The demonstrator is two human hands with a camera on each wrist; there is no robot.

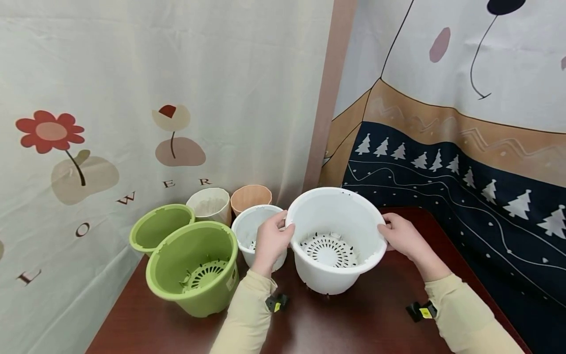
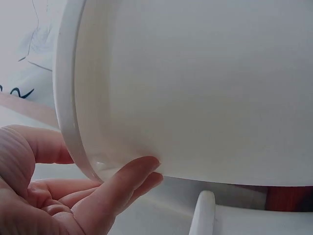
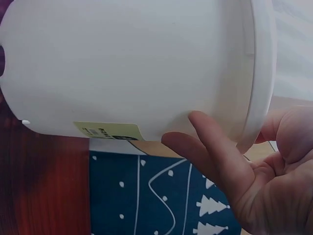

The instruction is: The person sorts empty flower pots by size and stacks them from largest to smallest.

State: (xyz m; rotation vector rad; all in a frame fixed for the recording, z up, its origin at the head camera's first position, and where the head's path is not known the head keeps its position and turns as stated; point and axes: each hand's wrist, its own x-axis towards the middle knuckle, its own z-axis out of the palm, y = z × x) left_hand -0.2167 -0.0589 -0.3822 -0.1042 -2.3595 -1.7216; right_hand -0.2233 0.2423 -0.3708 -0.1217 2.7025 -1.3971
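Note:
A large white plastic flowerpot [image 1: 325,281] with a slotted base faces up toward the head camera, between my two hands. My left hand [image 1: 270,241] pinches its left rim, thumb on the inside and fingers under the lip. On the opposite side my right hand [image 1: 404,239] grips the rim in the same way. In the right wrist view a yellow-green label [image 3: 110,130] is stuck on the pot's outer wall. I cannot tell whether the base touches the table. Close behind my left hand stands a smaller white pot [image 1: 252,220], partly hidden by that hand.
On the left of the dark red table [image 1: 309,329] stand a large green pot [image 1: 208,300] and a smaller green pot [image 1: 156,226]. A cream pot [image 1: 210,202] and a peach pot [image 1: 250,197] are at the back. Printed curtains [image 1: 247,98] hang behind and to the right.

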